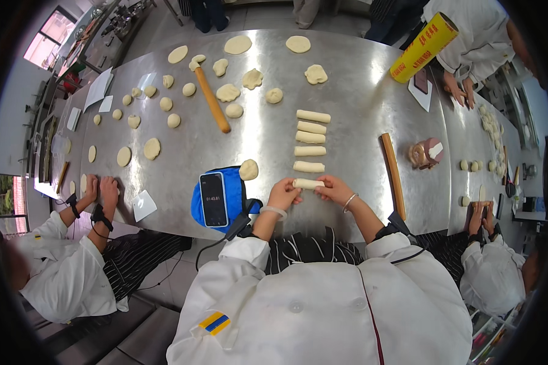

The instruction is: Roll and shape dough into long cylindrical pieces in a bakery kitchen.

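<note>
Between my fingertips I hold a short dough roll at both ends, close above or on the steel table. My left hand grips its left end and my right hand its right end. Just beyond it lies another pale dough roll, the nearest of several set in a column away from me. A round dough ball rests at the edge of a blue pouch left of my left hand. A wooden rolling pin lies to the right of my right hand.
A phone showing a timer lies on the pouch. Dough balls and flattened pieces are spread across the far left, beside a second rolling pin. A lidded jar and a yellow wrap roll stand at right. Co-workers handle dough on both sides.
</note>
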{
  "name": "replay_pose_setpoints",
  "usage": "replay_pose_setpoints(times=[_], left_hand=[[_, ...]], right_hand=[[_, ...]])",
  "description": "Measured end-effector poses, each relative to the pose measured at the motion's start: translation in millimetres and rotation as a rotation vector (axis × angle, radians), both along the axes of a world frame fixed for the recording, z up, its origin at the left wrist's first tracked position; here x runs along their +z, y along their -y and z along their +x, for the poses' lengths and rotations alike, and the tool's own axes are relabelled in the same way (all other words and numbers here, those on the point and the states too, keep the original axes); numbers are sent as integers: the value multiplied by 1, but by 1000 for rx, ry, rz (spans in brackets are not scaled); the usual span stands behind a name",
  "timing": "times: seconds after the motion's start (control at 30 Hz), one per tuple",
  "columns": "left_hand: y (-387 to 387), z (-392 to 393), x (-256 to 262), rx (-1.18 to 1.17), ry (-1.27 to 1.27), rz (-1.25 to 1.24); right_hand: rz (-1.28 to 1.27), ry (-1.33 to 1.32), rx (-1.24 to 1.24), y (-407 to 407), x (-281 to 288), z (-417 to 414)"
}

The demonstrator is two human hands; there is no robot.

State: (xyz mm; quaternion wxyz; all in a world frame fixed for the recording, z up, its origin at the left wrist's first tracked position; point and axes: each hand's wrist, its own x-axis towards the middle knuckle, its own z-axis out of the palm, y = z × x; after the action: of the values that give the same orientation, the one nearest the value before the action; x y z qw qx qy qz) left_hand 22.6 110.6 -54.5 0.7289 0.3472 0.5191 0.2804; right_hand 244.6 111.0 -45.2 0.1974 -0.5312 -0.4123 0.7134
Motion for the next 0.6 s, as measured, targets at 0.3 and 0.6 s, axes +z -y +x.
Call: replay_pose_setpoints(times=[0.3, 0.6], left_hand=[[1, 9, -9, 58, -75, 72], [9, 13, -5, 129, -147, 215]], right_hand=[[185, 204, 67, -3, -18, 4], [184, 299, 67, -3, -6, -3]])
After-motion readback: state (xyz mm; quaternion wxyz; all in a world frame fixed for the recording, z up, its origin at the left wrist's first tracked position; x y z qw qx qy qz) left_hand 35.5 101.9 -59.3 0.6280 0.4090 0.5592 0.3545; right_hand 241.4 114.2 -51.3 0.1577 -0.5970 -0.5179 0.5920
